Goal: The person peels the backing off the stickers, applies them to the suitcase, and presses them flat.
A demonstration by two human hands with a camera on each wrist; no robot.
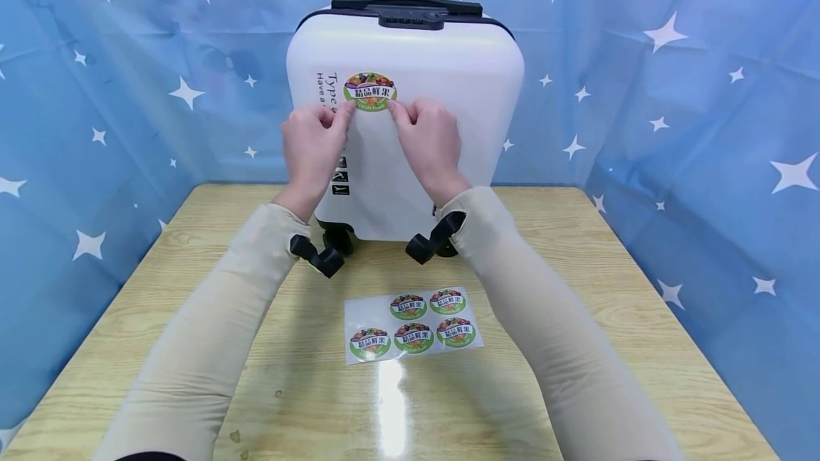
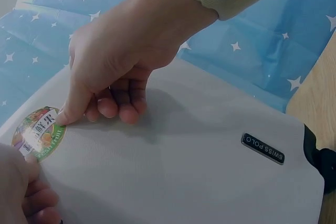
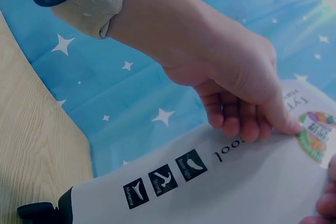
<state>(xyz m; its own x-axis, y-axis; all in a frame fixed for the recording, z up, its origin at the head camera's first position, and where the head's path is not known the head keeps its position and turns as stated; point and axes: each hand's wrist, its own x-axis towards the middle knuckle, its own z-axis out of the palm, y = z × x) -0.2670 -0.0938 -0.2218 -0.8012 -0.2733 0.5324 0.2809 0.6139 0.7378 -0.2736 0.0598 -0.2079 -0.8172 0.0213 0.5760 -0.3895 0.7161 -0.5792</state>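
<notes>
An oval fruit sticker (image 1: 370,84) lies on the upper front of a white suitcase (image 1: 416,162). My left hand (image 1: 314,144) rests its thumb tip on the sticker's lower left edge, the other fingers curled under against the case. At the lower right edge my right hand (image 1: 432,141) does likewise with its thumb. The left wrist view shows the right hand (image 2: 123,51) with its thumb pressing the sticker (image 2: 39,132) and its curled fingertips beside it. In the right wrist view the left hand (image 3: 226,77) touches the opposite edge of the sticker (image 3: 317,135).
A sheet (image 1: 368,310) with several matching stickers lies on the wooden table (image 1: 288,390) in front of the case; its upper left spot is bare. The suitcase stands upright on black wheels (image 1: 337,239). A blue star-patterned curtain (image 1: 640,91) surrounds the table.
</notes>
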